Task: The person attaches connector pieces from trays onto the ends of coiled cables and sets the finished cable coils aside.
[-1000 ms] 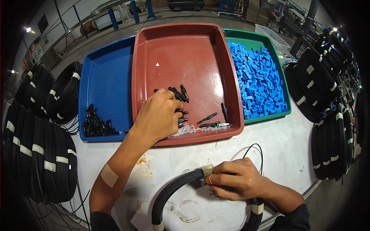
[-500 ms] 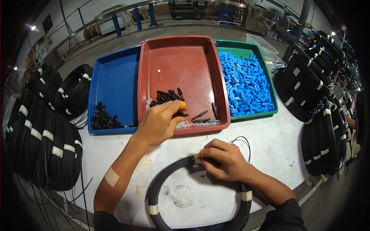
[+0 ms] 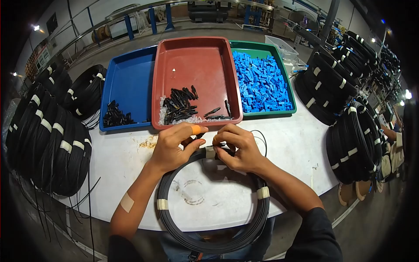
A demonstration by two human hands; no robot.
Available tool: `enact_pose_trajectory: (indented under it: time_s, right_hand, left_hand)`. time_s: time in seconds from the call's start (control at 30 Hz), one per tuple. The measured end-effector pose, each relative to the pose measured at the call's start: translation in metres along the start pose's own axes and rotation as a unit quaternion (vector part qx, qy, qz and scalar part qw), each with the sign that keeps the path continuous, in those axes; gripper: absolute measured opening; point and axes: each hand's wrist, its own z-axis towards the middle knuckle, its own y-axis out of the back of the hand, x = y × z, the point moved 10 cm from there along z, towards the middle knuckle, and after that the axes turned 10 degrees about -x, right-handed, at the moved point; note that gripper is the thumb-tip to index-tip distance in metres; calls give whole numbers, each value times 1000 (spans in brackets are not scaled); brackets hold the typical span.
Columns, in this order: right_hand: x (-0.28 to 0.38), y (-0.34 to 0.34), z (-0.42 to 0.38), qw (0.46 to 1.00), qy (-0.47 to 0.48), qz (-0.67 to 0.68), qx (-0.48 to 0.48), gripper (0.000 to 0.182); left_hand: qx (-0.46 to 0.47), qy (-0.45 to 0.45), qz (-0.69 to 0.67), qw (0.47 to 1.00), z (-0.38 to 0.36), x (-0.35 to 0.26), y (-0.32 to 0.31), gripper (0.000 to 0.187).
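A coil of black cable (image 3: 165, 183), bound with pale tape, hangs partly over the table's near edge. My right hand (image 3: 239, 146) is closed at the top of the coil, its thumb and fingers pinching the black cable end (image 3: 220, 145). My left hand (image 3: 174, 146) faces it just to the left, with an orange wrap on one finger. It is closed in a pinch on a small black connector part, mostly hidden by the fingers. Beyond the hands, the red tray (image 3: 196, 56) holds black connector parts (image 3: 178, 104) and small clear pieces (image 3: 163, 114).
A blue tray (image 3: 131, 65) with black parts stands left; a green tray (image 3: 291, 94) full of blue clips (image 3: 262, 85) stands right. Stacked cable coils flank the white table (image 3: 118, 174) on the left (image 3: 52, 144) and right (image 3: 353, 139). Another person is partly visible at far right.
My left hand has come back out of the red tray to beside my right hand. The right hand still pinches at the coil's top. The view has shifted, showing more of the coil.
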Motion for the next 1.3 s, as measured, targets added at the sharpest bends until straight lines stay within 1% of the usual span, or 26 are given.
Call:
enact_pose_trajectory:
  time_s: [0.07, 0.13, 0.27, 0.33, 0.37, 0.43, 0.57, 0.6, 0.67, 0.73, 0.77, 0.83, 0.9, 0.97, 1.17, 1.3]
  right_hand:
    - [2, -2, 0, 1000, 3, 9, 5, 14]
    - [4, -3, 1, 1000, 7, 21, 16, 17]
    - [1, -5, 0, 999, 12, 35, 25, 18]
    - [1, -7, 0, 998, 16, 37, 38, 20]
    - [-1, -8, 0, 998, 14, 38, 40, 20]
    - [-1, -6, 0, 999, 35, 36, 20, 18]
    - [4, 0, 3, 1000, 21, 17, 4, 18]
    - [3, 0, 3, 1000, 19, 18, 5, 18]
    - [6, 4, 2, 999, 44, 10, -11, 18]
    - [5, 3, 2, 999, 42, 9, -12, 18]
    - [6, 3, 2, 999, 42, 8, -14, 18]
    - [7, 4, 2, 1000, 31, 1, -1, 19]
    - [6, 1, 3, 1000, 22, -6, 11, 20]
    - [11, 3, 3, 999, 50, 2, -20, 19]
    - [7, 2, 1, 999, 36, -7, -10, 20]
    - [4, 1, 0, 999, 37, 6, -12, 20]
  left_hand:
    - [5, 5, -5, 1000, -4, -1, 0, 22]
    - [-6, 41, -37, 998, -6, 1, 2, 22]
    - [-4, 76, -57, 996, -14, 15, 1, 23]
    - [-22, 134, -90, 987, -19, 29, 3, 26]
    - [-22, 137, -90, 986, -20, 31, 3, 26]
    - [-27, 94, -46, 994, -16, 23, 6, 29]
    - [-36, 77, -28, 996, -18, 20, 7, 29]
    - [-30, 66, -18, 997, -18, 18, 6, 28]
    - [-23, 57, -8, 998, -18, 16, 5, 27]
    - [3, 29, 21, 999, -19, 12, 1, 27]
    - [4, 30, 20, 999, -19, 12, 0, 27]
    - [6, 2, 29, 1000, -18, 6, 0, 25]
    - [6, 0, 26, 1000, -17, 4, 0, 24]
    - [6, -2, 23, 1000, -18, 3, -1, 23]
    - [6, 5, 11, 1000, -18, 4, -1, 22]
    - [-2, -19, 23, 1000, -18, -1, 0, 19]
